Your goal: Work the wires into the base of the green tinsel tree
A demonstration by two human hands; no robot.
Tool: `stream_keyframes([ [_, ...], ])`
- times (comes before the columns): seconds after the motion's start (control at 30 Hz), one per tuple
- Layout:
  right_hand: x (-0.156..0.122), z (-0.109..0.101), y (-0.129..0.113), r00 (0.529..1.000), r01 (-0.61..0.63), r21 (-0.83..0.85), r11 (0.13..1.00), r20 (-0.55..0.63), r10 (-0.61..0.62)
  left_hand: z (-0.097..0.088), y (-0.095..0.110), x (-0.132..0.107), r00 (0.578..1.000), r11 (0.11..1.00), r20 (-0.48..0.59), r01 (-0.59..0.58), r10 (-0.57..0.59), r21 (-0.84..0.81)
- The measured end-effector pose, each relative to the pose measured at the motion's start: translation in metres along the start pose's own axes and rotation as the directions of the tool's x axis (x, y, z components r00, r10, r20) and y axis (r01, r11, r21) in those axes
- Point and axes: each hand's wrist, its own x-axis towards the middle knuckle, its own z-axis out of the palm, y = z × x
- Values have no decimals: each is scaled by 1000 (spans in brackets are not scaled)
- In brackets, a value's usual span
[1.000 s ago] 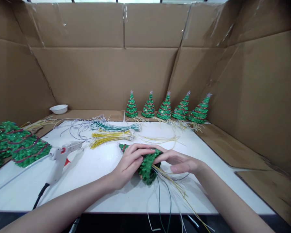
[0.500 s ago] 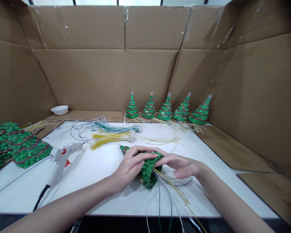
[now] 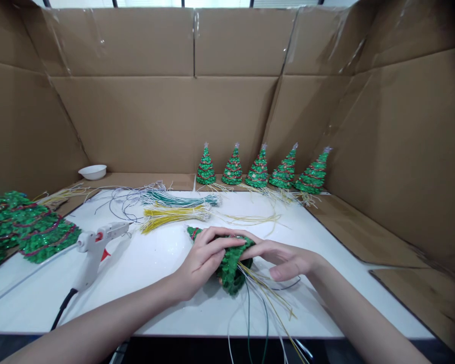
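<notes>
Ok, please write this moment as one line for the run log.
left hand: holds green tree lying on white board | right hand: on tree base by wires | glue gun: lying left, untouched | five trees: standing at back

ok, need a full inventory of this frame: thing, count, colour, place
tree in hand: 1, green sequinned, lying on its side at mid table, wires trailing from its base
standing trees: 5, green with red trim, row at the back by the cardboard wall
tree pile: several, count unclear, green with red trim, far left
glue gun: 1, white with red trigger, black cord, left of the hands
yellow wire bundle: 1, yellow, mid table
green wire bundle: 1, green, behind the yellow one
loose wires: several, pale and dark, back left
bowl: 1, white, back left ledge
table: 1, white
cardboard walls: brown, left, back, right
left hand: grip on tree in hand
right hand: fingers at the tree's base
</notes>
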Motion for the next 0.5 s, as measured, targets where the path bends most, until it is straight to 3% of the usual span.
stream_keyframes([
  [0.5, -2, -2, 1, 999, -43, -18, 999, 15, 44, 0, -1, -1, 1000, 1000, 23, 7, -7, -3],
])
